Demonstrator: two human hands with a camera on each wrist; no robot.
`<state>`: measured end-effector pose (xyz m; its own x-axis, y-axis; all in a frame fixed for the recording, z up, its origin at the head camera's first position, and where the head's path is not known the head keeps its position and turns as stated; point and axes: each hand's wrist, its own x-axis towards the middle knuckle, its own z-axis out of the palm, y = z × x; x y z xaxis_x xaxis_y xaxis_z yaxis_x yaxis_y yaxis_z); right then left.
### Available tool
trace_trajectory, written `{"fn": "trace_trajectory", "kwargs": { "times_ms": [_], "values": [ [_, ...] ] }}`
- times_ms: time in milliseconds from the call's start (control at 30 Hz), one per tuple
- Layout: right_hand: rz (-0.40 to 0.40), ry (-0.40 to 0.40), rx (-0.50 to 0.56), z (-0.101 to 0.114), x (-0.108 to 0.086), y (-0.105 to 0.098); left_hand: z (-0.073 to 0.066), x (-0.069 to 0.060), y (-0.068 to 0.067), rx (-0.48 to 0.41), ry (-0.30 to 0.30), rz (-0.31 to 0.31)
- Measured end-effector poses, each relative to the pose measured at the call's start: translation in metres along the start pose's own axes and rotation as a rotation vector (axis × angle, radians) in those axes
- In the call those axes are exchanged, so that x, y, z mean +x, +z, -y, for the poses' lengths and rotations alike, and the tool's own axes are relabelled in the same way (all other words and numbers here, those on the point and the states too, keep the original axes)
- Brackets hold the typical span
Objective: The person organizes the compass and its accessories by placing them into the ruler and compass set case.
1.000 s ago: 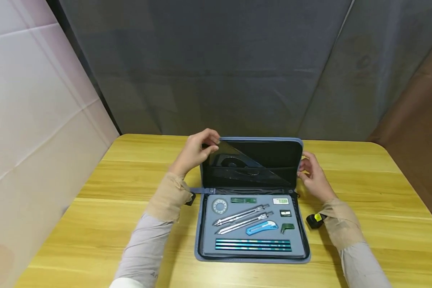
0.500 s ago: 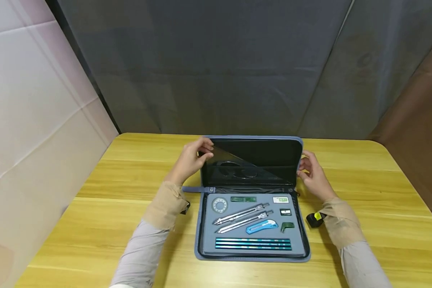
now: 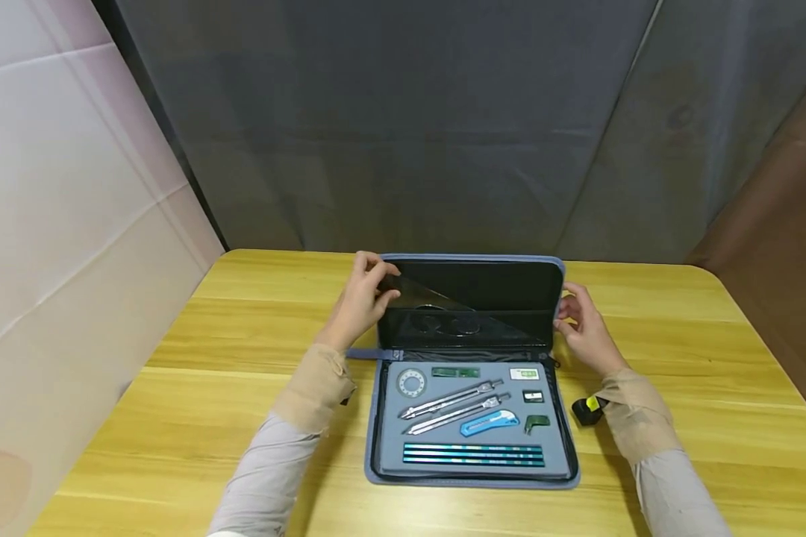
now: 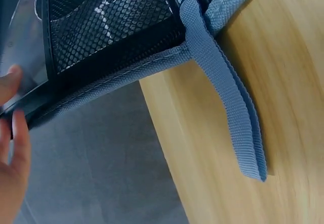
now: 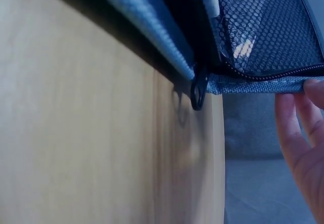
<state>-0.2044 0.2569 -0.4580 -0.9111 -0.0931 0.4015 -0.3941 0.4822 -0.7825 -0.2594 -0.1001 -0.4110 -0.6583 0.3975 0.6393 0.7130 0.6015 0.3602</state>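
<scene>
In the head view, a blue zip case (image 3: 472,486) lies unfolded, its black lined lid (image 3: 497,280) standing up at the back. A clear set square (image 3: 419,291) with round cut-outs sits against the lid, partly behind the mesh pocket (image 4: 116,16). My left hand (image 3: 359,306) pinches its upper left corner; in the left wrist view the thumb overlaps clear plastic and the fingers blur at the lid's edge. My right hand (image 3: 584,332) grips the lid's right edge, thumb on the blue border (image 5: 258,86), fingers behind.
A grey insert bears a round protractor (image 3: 412,382), two compasses (image 3: 451,400), a blue cutter (image 3: 489,423), pencils (image 3: 473,455), a sharpener (image 3: 533,397) and an eraser (image 3: 524,374). A strap (image 4: 228,97) sticks out left over the table (image 3: 208,418). A zip pull (image 5: 199,90) hangs at the right corner.
My left hand has moved a little down and left with the set square, which has slid lower in the lid. My right hand stays at the lid's edge.
</scene>
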Motion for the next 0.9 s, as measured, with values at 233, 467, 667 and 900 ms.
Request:
{"fn": "trace_trajectory", "kwargs": {
  "times_ms": [233, 467, 667, 900],
  "values": [
    [0.009, 0.001, -0.060, -0.001, 0.003, -0.002, 0.003, 0.003, 0.000, 0.052, -0.018, -0.019],
    [0.032, 0.017, -0.086, -0.003, 0.007, -0.003, 0.006, 0.003, -0.006, -0.113, -0.123, 0.011],
    [0.033, 0.011, -0.056, 0.018, 0.006, -0.009, 0.010, 0.003, -0.014, -0.219, -0.205, 0.070],
    [-0.025, -0.049, 0.032, 0.036, 0.012, -0.013, 0.012, 0.007, -0.019, -0.265, -0.208, 0.088]
  ]
}}
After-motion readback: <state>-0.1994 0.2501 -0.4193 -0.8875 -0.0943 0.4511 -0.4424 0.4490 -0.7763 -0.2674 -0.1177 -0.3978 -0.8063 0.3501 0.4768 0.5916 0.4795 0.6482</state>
